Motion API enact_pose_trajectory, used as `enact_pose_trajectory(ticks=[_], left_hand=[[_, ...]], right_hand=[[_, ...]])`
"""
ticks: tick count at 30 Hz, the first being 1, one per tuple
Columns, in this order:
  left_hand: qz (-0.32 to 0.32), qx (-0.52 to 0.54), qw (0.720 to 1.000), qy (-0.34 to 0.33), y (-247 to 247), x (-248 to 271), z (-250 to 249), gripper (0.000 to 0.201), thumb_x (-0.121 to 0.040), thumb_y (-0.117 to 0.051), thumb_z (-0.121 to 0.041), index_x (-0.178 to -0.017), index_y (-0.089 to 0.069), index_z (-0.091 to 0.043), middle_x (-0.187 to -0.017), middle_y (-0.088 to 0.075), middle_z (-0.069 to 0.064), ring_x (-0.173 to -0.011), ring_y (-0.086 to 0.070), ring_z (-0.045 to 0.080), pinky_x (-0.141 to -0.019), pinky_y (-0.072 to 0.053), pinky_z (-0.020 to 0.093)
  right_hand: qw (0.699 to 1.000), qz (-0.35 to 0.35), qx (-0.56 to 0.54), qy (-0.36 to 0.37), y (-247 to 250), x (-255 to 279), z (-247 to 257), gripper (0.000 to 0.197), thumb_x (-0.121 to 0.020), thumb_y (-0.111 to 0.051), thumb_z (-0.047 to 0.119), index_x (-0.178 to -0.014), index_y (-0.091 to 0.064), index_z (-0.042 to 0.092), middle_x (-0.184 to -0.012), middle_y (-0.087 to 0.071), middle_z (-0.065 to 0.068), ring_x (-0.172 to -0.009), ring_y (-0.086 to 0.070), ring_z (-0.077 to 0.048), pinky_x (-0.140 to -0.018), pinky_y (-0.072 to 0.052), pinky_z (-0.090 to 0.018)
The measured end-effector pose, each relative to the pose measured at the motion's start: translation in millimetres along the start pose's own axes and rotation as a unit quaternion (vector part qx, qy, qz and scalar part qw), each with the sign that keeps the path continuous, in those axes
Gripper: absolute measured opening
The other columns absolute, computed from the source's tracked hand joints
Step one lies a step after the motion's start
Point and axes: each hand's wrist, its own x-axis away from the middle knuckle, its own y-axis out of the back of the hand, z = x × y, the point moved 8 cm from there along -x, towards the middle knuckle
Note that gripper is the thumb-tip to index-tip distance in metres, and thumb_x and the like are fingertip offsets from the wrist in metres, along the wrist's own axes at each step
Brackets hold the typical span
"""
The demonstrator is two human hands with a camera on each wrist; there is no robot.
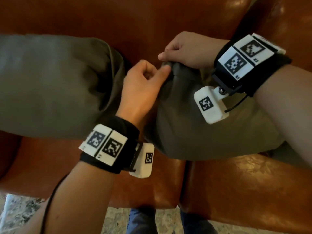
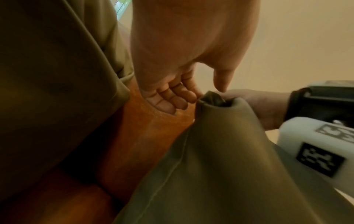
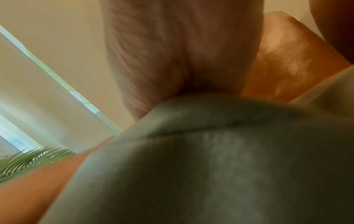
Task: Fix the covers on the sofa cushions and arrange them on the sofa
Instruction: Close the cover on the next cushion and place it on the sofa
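Two olive-green cushions lie on the brown leather sofa (image 1: 135,17). The left cushion (image 1: 50,85) rests against the backrest, untouched. The right cushion (image 1: 202,132) lies on the seat under my hands. My right hand (image 1: 170,59) grips the bunched corner of its cover (image 1: 170,68) from above. My left hand (image 1: 158,73) has curled fingers, with thumb and index tip pinching the same corner (image 2: 210,98) from the other side. In the right wrist view my palm (image 3: 182,53) sits above the cushion fabric (image 3: 210,166); the fingertips are hidden.
The seam between two seat cushions (image 1: 183,179) runs below the right cushion. A speckled floor (image 1: 20,213) and my blue trouser legs (image 1: 141,220) lie at the sofa's front edge. A green plant (image 3: 28,160) and window blinds (image 3: 57,78) appear beyond.
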Motion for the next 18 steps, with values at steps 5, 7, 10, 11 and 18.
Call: enact_pose_trajectory(ticks=[5,7,10,11,18], left_hand=[[0.020,0.048,0.999,-0.003,-3.7,-2.3,9.1,0.017,-0.097,-0.057,-0.027,-0.083,-0.063,-0.018,-0.078,-0.063,0.002,-0.068,-0.058,0.010,-0.062,-0.049,0.023],[0.034,0.103,0.994,0.019,-4.8,-3.4,16.5,0.019,-0.098,-0.054,-0.022,-0.082,-0.062,-0.020,-0.082,-0.063,0.001,-0.074,-0.060,0.011,-0.069,-0.049,0.022],[0.049,0.191,0.979,0.058,-8.5,-1.2,24.9,0.020,-0.100,-0.049,-0.014,-0.084,-0.061,-0.016,-0.083,-0.063,0.002,-0.074,-0.060,0.008,-0.067,-0.049,0.020],[0.052,0.216,0.973,0.070,-9.8,-0.4,25.5,0.021,-0.101,-0.048,-0.013,-0.084,-0.061,-0.014,-0.081,-0.063,0.002,-0.074,-0.060,0.008,-0.067,-0.049,0.020],[0.078,0.294,0.947,0.103,-18.9,6.3,24.1,0.023,-0.102,-0.043,-0.010,-0.087,-0.061,-0.010,-0.089,-0.062,0.008,-0.089,-0.054,0.024,-0.090,-0.043,0.043]], right_hand=[[0.996,-0.081,0.022,0.025,9.2,2.7,2.6,0.038,-0.096,-0.051,0.044,-0.074,-0.059,0.014,-0.068,-0.050,0.003,-0.060,-0.046,-0.006,-0.065,-0.039,-0.025],[0.985,-0.152,0.049,0.067,18.8,14.7,10.5,0.026,-0.093,-0.057,0.041,-0.090,-0.062,0.016,-0.089,-0.055,0.006,-0.081,-0.052,-0.006,-0.072,-0.039,-0.018],[0.963,-0.202,0.138,0.114,20.0,40.5,26.9,0.026,-0.084,-0.062,0.049,-0.088,-0.063,0.024,-0.096,-0.045,0.005,-0.091,-0.042,-0.010,-0.078,-0.034,-0.024],[0.960,-0.200,0.160,0.116,16.7,47.9,30.9,0.027,-0.082,-0.063,0.052,-0.088,-0.063,0.025,-0.095,-0.043,0.004,-0.092,-0.038,-0.011,-0.079,-0.034,-0.027],[0.979,-0.186,0.074,0.024,12.2,53.9,11.9,0.017,-0.086,-0.067,0.038,-0.077,-0.068,0.024,-0.081,-0.061,0.012,-0.075,-0.056,-0.001,-0.066,-0.041,-0.012]])
